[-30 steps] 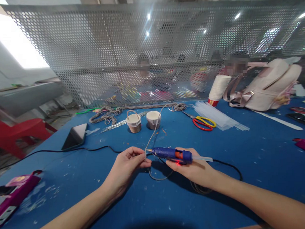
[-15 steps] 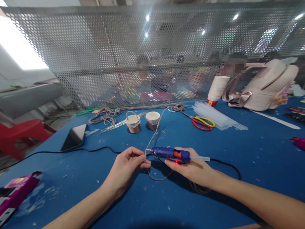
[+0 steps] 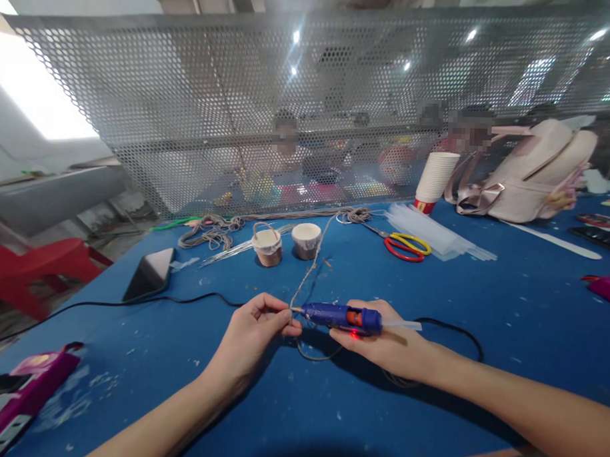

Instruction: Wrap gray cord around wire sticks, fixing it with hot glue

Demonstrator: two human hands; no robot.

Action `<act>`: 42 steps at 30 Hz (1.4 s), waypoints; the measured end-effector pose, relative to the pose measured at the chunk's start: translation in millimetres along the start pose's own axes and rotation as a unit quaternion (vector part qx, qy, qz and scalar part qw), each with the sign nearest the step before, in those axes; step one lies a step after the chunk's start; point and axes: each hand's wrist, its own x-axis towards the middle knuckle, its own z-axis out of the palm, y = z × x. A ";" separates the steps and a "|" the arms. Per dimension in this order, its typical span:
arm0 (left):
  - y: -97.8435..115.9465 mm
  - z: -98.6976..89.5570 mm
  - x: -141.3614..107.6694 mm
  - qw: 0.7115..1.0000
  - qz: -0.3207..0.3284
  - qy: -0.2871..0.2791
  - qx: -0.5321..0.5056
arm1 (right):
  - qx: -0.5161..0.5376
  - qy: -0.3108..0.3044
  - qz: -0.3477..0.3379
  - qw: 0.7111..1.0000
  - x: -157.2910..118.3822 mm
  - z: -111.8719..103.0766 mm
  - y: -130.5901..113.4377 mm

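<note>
Between the thumb and fingers of my left hand (image 3: 259,327) a thin grey cord (image 3: 306,276) is pinched; it runs up and away past the small cups, and a loop of it hangs to the right. My right hand (image 3: 381,344) is wrapped round a blue hot glue gun (image 3: 326,314), which has a red light on and a clear glue stick (image 3: 402,324) poking from its back. The gun's nozzle points left and meets the cord, or nearly so, beside my left fingertips. Two small covered cups stand behind: one with a handle (image 3: 268,247), one plain (image 3: 306,241).
Scissors (image 3: 407,247), clear glue sticks (image 3: 435,233), a stack of paper cups (image 3: 435,181) and a pale backpack (image 3: 532,173) lie at the back right. A phone (image 3: 150,273), bundled cord (image 3: 207,232) and purple power strip (image 3: 29,395) are leftward. Behind stands a perforated metal screen (image 3: 189,118).
My right hand has lowered the glue gun slightly, bringing its nozzle down to the cord just by my left fingertips. My left hand stays in place with the cord pinched.
</note>
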 end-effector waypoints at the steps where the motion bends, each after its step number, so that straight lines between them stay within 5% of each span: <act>1: 0.1 0.1 0.0 1.000 0.000 0.000 0.000 | -0.005 0.004 0.001 1.000 0.2 0.2 0.4; 35: -1.7 -0.8 0.5 1.000 -0.002 0.000 0.005 | -0.007 0.026 -0.002 1.000 0.9 1.0 3.1; 42: 0.5 0.5 -0.3 1.000 0.002 0.004 0.000 | 0.016 -0.010 0.010 1.000 -0.7 -1.6 1.1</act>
